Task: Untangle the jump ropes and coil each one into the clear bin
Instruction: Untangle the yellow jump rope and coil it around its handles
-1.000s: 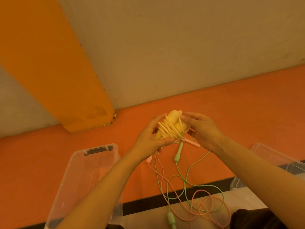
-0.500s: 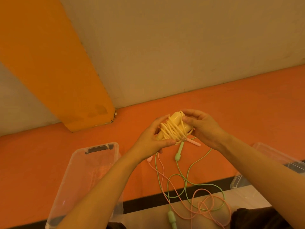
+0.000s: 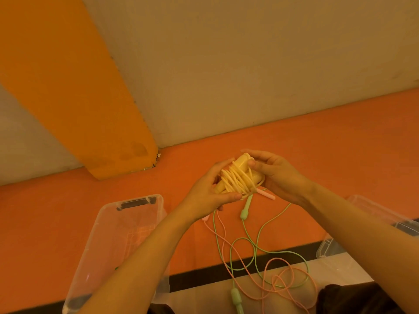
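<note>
Hands — left (image 3: 209,192), right (image 3: 277,175) — both gripping yellow rope bundle (image 3: 238,179), above open floor (image 3: 340,155) between bins.

Dim, warm orange cast; edges bowed, perhaps slightly soft.

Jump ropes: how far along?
Done: yellow rope looks wound around its handles. In hand: left hand and right hand both grip that bundle, not yet in the clear bin. Left: green rope and pink rope hang tangled below.
</note>
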`<move>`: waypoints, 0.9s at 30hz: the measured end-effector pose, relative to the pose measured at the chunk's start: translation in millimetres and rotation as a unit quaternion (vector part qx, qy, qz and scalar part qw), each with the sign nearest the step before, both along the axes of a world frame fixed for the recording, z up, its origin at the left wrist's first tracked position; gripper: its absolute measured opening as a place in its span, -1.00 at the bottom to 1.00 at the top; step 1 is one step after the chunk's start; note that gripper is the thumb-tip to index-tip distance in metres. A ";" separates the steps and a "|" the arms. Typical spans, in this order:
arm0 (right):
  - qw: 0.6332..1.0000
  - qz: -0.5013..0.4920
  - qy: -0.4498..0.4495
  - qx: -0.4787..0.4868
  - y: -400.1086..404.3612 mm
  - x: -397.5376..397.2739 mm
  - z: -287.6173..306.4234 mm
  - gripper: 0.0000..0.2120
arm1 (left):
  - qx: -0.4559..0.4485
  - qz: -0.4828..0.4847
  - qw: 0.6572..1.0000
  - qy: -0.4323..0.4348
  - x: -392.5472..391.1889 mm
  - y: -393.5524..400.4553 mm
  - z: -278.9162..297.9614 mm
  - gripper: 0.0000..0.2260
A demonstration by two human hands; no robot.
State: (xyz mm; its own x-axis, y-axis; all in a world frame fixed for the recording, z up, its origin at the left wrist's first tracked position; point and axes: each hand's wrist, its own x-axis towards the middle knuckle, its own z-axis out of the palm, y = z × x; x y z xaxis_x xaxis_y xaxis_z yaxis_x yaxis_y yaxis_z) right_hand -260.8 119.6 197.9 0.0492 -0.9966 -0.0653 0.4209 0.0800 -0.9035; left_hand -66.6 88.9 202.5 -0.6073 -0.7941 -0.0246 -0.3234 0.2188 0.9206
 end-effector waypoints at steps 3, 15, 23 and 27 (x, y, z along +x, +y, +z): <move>1.000 0.012 -0.001 -0.002 0.6 2.1 0.6 -0.61 | -0.003 -0.005 1.000 0.000 -2.3 2.7 0.5 -0.29; 0.996 -0.059 -0.007 0.062 -5.5 11.1 -4.8 -0.59 | 0.032 0.069 0.996 0.052 -12.3 3.6 1.6 -0.34; 0.982 -0.014 -0.110 0.150 -1.6 31.3 -14.3 -0.77 | 0.049 0.160 0.977 0.135 -12.8 -3.3 -8.9 -0.29; 0.983 -0.029 -0.113 0.139 -2.2 37.4 -15.6 -0.85 | 0.055 0.158 0.983 0.078 -16.9 -1.3 -11.4 -0.30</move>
